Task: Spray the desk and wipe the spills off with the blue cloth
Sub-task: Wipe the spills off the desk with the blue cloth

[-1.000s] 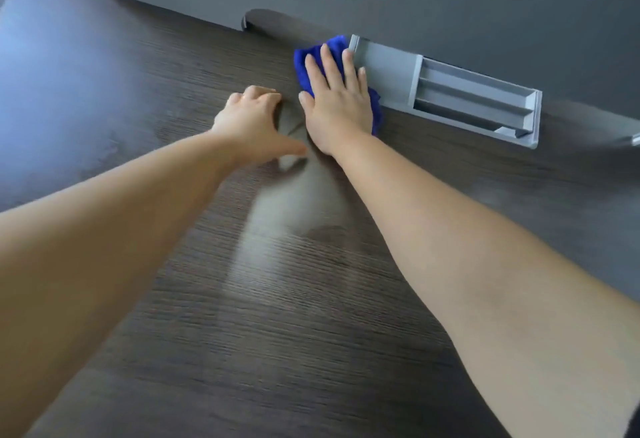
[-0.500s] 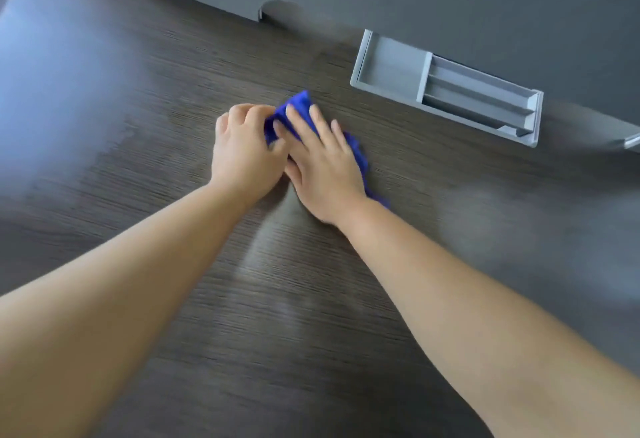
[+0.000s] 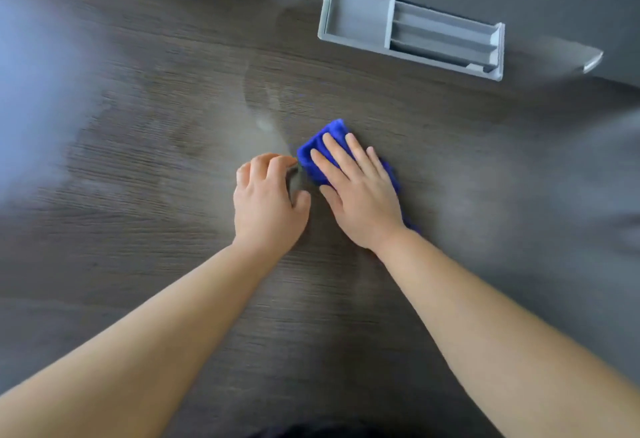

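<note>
Tabletop [image 3: 138, 264] is showing damp streaks [image 3: 266, 105]; I'm pressing the cloth [image 3: 313, 153] under my flat right hand [image 3: 360, 202], left hand [image 3: 266, 205] loosely curled, empty; wiping seems partway.

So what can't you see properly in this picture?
- Head view: most of the blue cloth, covered by the flat right hand.
- Head view: fingertips of the left hand, curled under out of sight.
- Head view: spills on the desk, lost in blur and glare.
- Spray bottle: nowhere in frame.
</note>
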